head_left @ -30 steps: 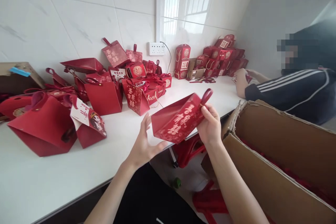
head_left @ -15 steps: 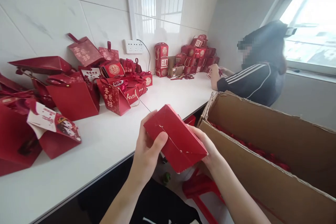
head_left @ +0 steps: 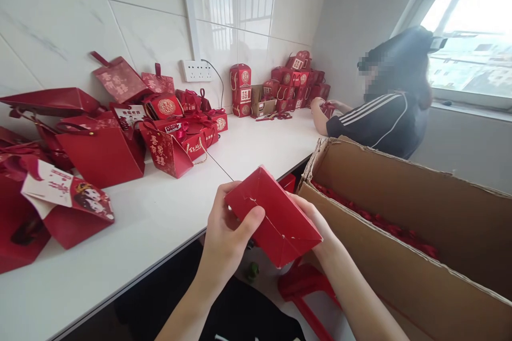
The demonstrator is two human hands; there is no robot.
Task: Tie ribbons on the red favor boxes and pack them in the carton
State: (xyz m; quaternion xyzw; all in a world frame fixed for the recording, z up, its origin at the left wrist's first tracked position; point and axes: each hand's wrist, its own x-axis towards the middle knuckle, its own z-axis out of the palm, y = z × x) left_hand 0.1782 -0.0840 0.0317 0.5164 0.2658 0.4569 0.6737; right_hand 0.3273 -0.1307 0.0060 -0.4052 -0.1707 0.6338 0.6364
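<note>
Between my two hands is a red paper gift box (head_left: 276, 218), its folded bottom with interlocking flaps turned up toward me. My left hand (head_left: 230, 232) is closed around the box's left end, with the thumb pressed on the bottom seam. My right hand (head_left: 314, 221) grips the right side; most of its fingers are hidden behind the box. The box is held in the air just off the table's front edge. Nearest to it on the table stands a red gift bag (head_left: 166, 149) with gold characters.
More red boxes and bags crowd the left of the white table (head_left: 160, 218). Stacked red boxes (head_left: 294, 82) stand at the far end, near a co-worker (head_left: 384, 106) handling a red item. To my right is a large cardboard carton (head_left: 400, 192) with red items inside; below, a red stool (head_left: 306, 287).
The view has shifted slightly to the right. My hands keep the same hold on the box, which sits a little lower and further right in view.
</note>
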